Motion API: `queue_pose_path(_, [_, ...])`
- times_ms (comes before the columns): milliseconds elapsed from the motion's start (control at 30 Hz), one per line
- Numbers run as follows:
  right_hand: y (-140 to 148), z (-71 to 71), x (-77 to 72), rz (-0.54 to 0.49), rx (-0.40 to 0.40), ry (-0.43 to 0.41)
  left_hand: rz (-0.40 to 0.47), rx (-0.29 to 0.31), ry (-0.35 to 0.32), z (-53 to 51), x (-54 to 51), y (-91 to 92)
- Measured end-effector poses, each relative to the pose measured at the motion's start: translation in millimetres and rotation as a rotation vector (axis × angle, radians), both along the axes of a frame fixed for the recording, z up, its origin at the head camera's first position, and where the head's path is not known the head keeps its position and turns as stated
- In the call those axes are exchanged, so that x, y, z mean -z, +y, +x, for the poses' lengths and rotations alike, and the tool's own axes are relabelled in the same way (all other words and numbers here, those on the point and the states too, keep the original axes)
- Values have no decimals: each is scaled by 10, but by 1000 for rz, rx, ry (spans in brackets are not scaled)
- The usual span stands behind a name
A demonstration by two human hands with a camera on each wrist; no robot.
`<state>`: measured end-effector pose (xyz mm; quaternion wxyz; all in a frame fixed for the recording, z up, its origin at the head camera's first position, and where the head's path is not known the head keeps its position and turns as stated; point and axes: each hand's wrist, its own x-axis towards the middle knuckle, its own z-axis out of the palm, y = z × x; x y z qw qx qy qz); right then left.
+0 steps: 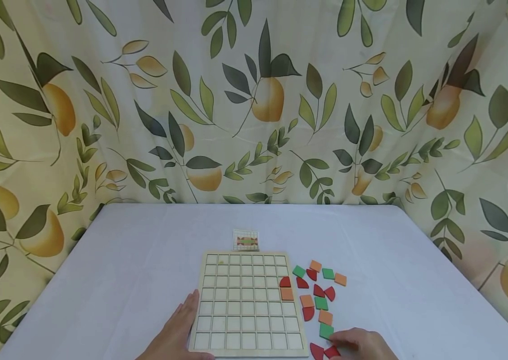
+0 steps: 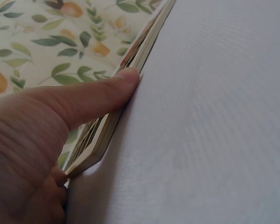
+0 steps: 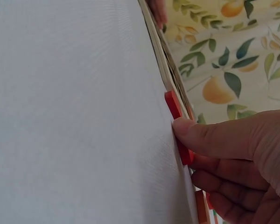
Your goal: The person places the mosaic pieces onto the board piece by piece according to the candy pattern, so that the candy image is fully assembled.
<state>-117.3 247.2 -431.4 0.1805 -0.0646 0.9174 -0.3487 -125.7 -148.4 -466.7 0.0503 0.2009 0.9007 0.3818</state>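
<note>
A square wooden grid board (image 1: 202, 300) lies on the white table. In its right-hand column sit a red quarter-circle tile (image 1: 285, 282) and an orange square tile (image 1: 287, 294). My left hand (image 1: 174, 330) rests at the board's near left corner, straight fingers along the left side, thumb (image 2: 102, 98) pressed to the front edge. My right hand (image 1: 362, 343) is off the near right corner, its thumb and fingers pinching a red tile (image 3: 184, 151) on the table. Another red tile (image 1: 316, 351) lies against it, and a green square tile (image 1: 326, 331) lies just beyond the fingertips.
A small pattern card (image 1: 245, 240) lies behind the board. Several loose orange, green and red tiles are scattered right of the board, among them an orange square (image 1: 340, 279) and a red quarter-circle (image 1: 308, 313). A leaf-and-fruit patterned curtain (image 1: 244, 150) hangs behind the table.
</note>
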Motion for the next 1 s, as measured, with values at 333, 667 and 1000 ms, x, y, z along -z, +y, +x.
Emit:
queue_pose_path(333, [-8, 8, -33, 38, -2, 5, -8, -12, -5, 24, -7, 10])
queue_pose_path(667, [-7, 29, -94, 34, -115, 4, -4, -12, -8, 34, -21, 12])
queue_pose_path(1000, [-39, 17, -128, 14, -86, 22, 9, -7, -16, 39, -42, 7])
